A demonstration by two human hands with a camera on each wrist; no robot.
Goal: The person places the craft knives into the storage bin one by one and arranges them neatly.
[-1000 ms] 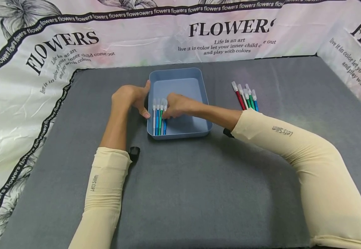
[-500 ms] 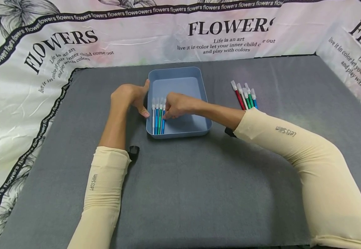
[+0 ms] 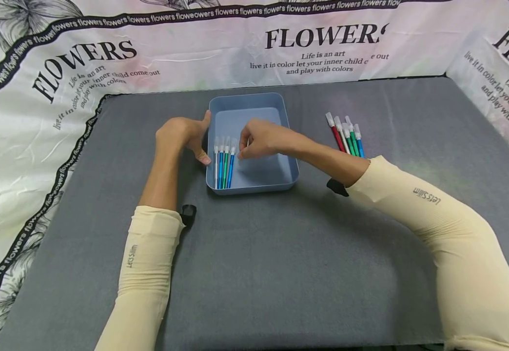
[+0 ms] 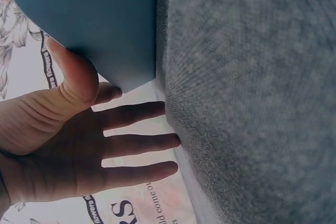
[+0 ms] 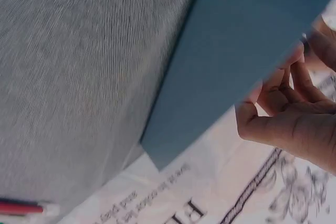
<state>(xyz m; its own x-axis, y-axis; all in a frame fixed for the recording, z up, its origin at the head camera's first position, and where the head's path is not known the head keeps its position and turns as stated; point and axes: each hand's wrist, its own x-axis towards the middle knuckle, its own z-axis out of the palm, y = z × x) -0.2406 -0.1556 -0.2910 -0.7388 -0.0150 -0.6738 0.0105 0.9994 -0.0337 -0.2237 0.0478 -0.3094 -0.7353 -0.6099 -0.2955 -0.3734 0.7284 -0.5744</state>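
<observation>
A blue-grey tray (image 3: 269,173) sits on the table, and several capped felt-tip pens lie in a row along its left wall. The row has a green pen (image 3: 225,168) and, at its right end, a blue pen (image 3: 231,168) leaning slightly. My left hand (image 3: 184,134) touches the tray's left side; in the left wrist view its thumb (image 4: 81,77) rests against the wall with the other fingers straight. Over the tray, just right of the blue pen, my right hand (image 3: 265,139) has loosely bent fingers with no pen visible in them. The tray wall (image 5: 226,51) partly hides its fingertips in the right wrist view.
Right of the tray, a loose group of capped pens lies on the grey tablecloth (image 3: 254,273), including a red pen (image 3: 337,136) and a blue pen (image 3: 360,146). A printed white cloth (image 3: 202,58) hangs behind the table.
My right hand has let go of the blue pen at the row's end and moved slightly up and right. The left hand stays at the tray's side.
</observation>
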